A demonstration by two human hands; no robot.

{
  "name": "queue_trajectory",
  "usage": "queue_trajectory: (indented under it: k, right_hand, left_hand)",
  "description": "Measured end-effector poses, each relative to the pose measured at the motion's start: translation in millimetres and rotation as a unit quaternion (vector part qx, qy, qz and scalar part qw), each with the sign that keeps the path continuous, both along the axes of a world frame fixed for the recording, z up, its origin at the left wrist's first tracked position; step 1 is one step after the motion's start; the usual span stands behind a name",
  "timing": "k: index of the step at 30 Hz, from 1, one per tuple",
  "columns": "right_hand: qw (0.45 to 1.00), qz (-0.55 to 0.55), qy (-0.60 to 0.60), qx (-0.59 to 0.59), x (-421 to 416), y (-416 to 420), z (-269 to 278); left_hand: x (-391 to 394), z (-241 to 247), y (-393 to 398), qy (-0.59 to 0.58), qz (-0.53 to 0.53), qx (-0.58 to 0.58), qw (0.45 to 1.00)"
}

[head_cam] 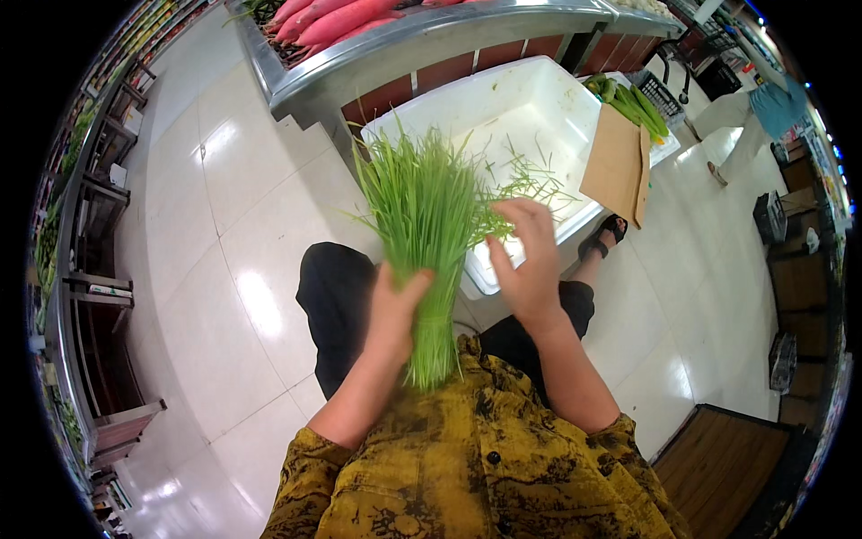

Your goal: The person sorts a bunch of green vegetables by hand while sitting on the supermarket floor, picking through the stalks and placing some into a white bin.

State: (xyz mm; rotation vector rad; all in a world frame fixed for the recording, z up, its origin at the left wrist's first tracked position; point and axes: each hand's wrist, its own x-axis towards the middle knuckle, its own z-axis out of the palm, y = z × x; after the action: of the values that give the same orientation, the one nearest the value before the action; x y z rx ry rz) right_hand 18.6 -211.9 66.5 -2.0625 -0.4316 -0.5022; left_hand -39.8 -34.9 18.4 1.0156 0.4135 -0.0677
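Observation:
A thick bunch of long, thin green leaves, likely Chinese chives (431, 202), stands nearly upright over my lap, its pale stem ends low against my shirt. Around its lower part my left hand (397, 303) is closed. My right hand (528, 263) is at the bunch's right side, thumb and fingers apart, close to some loose leaf tips; whether it touches them I cannot tell. Beyond the bunch sits a large white plastic tub (478, 101), with cut green bits (532, 178) scattered on its bottom.
A cardboard piece (616, 162) leans at the tub's right edge, beside a tray of long green vegetables (633, 104). A metal-edged display (417, 34) with red radishes (343, 23) stands ahead. A person (747, 108) is at the far right. A wooden platform (724, 465) lies lower right.

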Motion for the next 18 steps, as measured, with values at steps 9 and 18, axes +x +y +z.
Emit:
queue_trajectory:
  k: [9,18]
  right_hand:
    - [0.996,0.069,-0.012,-0.059,-9.6,12.1,-13.0]
    - [0.996,0.043,0.066,0.033,-11.7,24.0,-2.7]
  left_hand:
    - [0.9,5.0,3.6,-0.003,0.031,-0.025,0.999]
    - [0.1,-2.5,6.9,-0.016,0.025,-0.100,0.995]
